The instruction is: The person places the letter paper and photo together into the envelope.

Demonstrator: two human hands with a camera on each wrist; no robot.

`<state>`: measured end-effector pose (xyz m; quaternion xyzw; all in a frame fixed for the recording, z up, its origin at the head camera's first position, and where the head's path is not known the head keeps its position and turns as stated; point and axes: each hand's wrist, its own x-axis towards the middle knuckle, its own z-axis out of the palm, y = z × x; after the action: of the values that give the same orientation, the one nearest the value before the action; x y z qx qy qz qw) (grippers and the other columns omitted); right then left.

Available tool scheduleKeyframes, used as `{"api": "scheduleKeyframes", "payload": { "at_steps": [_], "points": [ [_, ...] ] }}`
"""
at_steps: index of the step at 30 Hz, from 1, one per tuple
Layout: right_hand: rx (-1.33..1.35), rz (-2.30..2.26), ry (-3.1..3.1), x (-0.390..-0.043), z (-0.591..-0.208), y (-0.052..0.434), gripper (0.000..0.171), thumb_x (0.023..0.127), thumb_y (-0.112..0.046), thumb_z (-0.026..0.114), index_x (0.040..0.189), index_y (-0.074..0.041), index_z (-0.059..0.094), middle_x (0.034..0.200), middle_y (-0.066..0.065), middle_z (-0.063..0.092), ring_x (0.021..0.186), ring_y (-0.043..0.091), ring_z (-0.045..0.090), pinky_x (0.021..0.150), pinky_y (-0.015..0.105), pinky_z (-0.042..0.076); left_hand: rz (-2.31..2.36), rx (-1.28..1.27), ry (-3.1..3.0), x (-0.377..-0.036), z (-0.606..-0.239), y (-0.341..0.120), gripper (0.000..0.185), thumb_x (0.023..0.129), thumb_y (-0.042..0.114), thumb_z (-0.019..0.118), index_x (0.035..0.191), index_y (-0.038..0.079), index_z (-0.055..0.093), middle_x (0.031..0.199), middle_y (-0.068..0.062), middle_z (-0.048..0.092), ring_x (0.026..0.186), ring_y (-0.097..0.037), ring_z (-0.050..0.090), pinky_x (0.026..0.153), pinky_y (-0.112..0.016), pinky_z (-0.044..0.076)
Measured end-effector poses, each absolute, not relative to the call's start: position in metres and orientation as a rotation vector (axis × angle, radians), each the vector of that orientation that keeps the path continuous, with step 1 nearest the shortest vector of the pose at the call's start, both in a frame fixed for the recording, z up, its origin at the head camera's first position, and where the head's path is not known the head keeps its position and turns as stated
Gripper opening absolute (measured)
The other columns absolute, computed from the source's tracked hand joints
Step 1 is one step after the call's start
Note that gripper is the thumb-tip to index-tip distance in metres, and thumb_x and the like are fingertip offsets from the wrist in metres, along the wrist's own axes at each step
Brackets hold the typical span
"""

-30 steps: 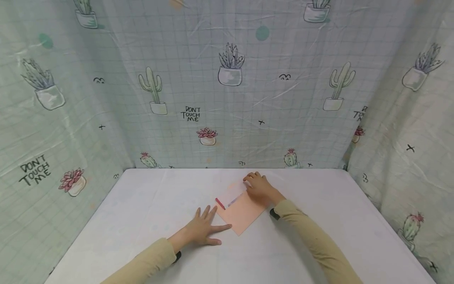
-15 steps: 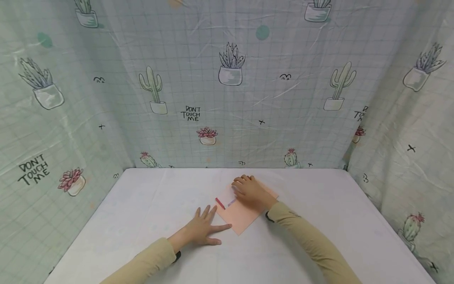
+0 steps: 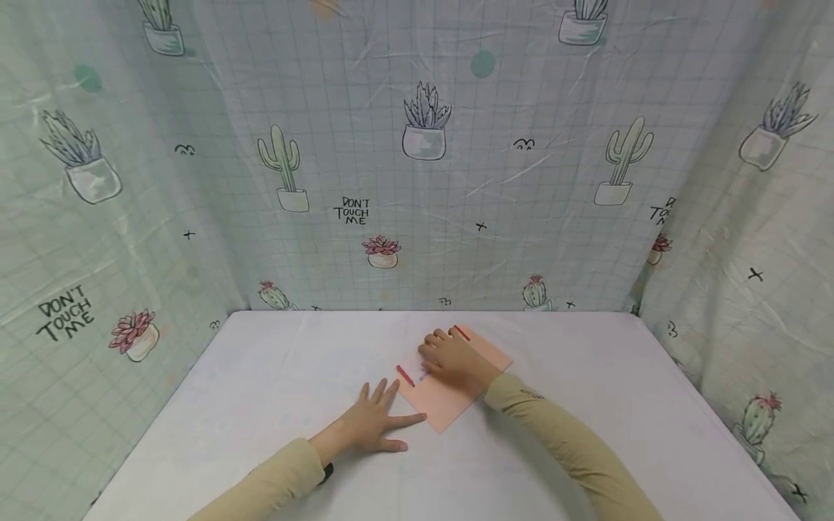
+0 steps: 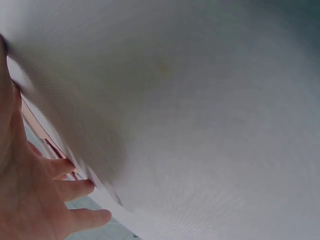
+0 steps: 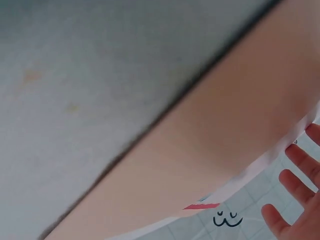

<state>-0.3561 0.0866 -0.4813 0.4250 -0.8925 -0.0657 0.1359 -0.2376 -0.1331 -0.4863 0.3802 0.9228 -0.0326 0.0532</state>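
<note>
Your left hand (image 3: 371,423) lay flat, fingers spread, touching the near-left edge of the pink paper (image 3: 449,401) at mid-counter (image 3: 260,391), your right hand (image 3: 452,358) pressed flat on top; uneven pressure could have skewed it.

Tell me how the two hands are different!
The left hand lies flat with fingers spread on the white table, only its thumb tip reaching the pink paper's edge. The right hand rests on top of the paper, farther from the person, fingers closer together. Both lie palm down and wear tan sleeves.
</note>
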Motion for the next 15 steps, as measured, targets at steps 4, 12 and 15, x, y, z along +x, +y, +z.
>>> {"api": "scheduleKeyframes", "payload": {
  "at_steps": [4,12,15],
  "points": [
    [1.213,-0.191,-2.611,-0.3549,-0.4843,0.0863,0.032,0.092,-0.04,0.04,0.112,-0.019,0.056,0.113,0.002,0.056,0.106,0.022,0.048,0.091,0.043,0.04,-0.102,1.149,2.8,-0.2365,-0.4851,-0.1326,0.059,0.081,0.063,0.042,0.135,0.046,0.026,0.144,-0.025,0.022,0.128,-0.05,0.024,0.094,-0.066,0.024],
    [1.19,-0.236,-2.611,-0.353,-0.4854,0.0877,0.034,0.093,-0.042,0.037,0.118,-0.024,0.052,0.114,0.0,0.054,0.106,0.02,0.048,0.089,0.043,0.04,-0.105,1.138,2.801,-0.235,-0.4815,-0.1317,0.058,0.082,0.062,0.042,0.135,0.045,0.027,0.143,-0.025,0.023,0.128,-0.05,0.024,0.095,-0.066,0.025],
    [1.198,-0.234,-2.621,-0.3508,-0.4844,0.0899,0.034,0.092,-0.042,0.038,0.118,-0.025,0.052,0.113,0.0,0.054,0.105,0.02,0.048,0.089,0.044,0.039,-0.12,1.135,2.8,-0.2347,-0.4803,-0.1316,0.058,0.082,0.063,0.042,0.135,0.045,0.027,0.144,-0.025,0.023,0.128,-0.05,0.024,0.096,-0.065,0.024]
  ]
}}
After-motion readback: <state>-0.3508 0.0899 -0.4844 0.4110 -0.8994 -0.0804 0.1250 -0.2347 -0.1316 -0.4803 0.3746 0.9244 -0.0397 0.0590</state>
